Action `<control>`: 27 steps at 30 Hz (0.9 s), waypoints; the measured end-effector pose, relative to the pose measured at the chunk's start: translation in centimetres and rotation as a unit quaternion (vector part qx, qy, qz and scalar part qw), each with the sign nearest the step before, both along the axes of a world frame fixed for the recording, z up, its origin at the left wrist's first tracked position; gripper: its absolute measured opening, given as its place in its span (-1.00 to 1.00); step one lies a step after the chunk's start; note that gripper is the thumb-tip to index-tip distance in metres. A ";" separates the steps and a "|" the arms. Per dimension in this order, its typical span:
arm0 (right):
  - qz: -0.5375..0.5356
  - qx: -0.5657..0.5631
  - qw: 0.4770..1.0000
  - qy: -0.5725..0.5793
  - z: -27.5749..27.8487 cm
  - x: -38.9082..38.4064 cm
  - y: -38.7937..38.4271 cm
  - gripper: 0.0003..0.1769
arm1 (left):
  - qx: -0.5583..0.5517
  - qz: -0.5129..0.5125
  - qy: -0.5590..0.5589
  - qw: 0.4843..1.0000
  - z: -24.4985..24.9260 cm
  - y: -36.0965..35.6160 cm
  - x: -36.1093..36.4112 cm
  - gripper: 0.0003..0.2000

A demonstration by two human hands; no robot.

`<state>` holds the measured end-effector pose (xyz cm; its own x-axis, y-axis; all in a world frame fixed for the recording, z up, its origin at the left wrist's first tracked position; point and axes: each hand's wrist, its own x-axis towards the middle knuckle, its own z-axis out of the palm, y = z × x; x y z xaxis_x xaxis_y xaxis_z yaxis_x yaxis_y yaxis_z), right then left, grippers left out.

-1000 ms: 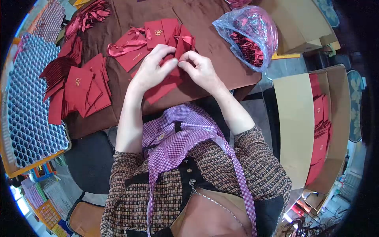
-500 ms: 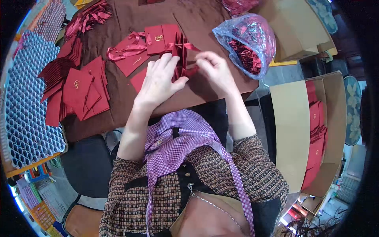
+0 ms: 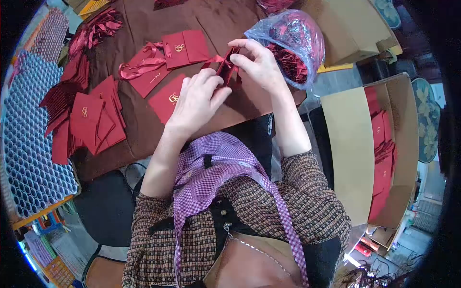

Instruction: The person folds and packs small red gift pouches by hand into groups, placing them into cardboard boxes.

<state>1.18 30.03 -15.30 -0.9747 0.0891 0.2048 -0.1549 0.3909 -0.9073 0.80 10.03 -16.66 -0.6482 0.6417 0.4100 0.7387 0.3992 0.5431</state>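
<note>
My left hand (image 3: pixel 199 98) and my right hand (image 3: pixel 259 65) are closed on a small red paper gift bag (image 3: pixel 225 70), one from each side. It is tilted, with its open mouth partly showing between my fingers. A red ribbon (image 3: pixel 214 60) juts out by its left side. Left of my left hand lies a flat red bag with a gold logo (image 3: pixel 163 100), partly covered by that hand. Farther back, another logo bag (image 3: pixel 188 48) lies beside a red bag (image 3: pixel 150 81) with a loose pink-red ribbon (image 3: pixel 137 68) across it.
Stacks of flat red bags (image 3: pixel 87 120) cover the left side of the brown tablecloth (image 3: pixel 139 29). A pile of ribbons (image 3: pixel 98 29) lies behind them. A clear plastic bag (image 3: pixel 309 36) of red ribbons is at the right. An open cardboard box (image 3: pixel 348 158) holds red bags beside the table.
The held bag has turned from upright to a slant and looks narrower. My right hand has moved up and left onto its top edge. The camera view has shifted slightly.
</note>
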 end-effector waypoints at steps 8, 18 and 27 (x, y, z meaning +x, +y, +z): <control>0.012 -0.001 1.000 0.027 -1.0 -0.2 0.3 -0.66 | 0.098 0.124 -0.182 0.971 0.2 2.0 -1.0 -0.76; -0.016 -0.138 0.990 0.008 -1.2 0.5 -0.4 -0.66 | 0.149 0.110 -0.133 0.974 -0.5 3.1 -2.2 -0.76; -0.038 -0.207 0.977 -0.037 -3.8 1.8 -2.4 -0.85 | 0.161 0.110 -0.063 0.979 -1.1 3.0 -2.3 -0.78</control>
<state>3.01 27.64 -19.13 -0.9731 0.2212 0.0644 -0.0669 -0.0038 -0.9978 -1.47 13.06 -17.76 -0.8150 0.3312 0.4755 0.5725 0.3337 0.7489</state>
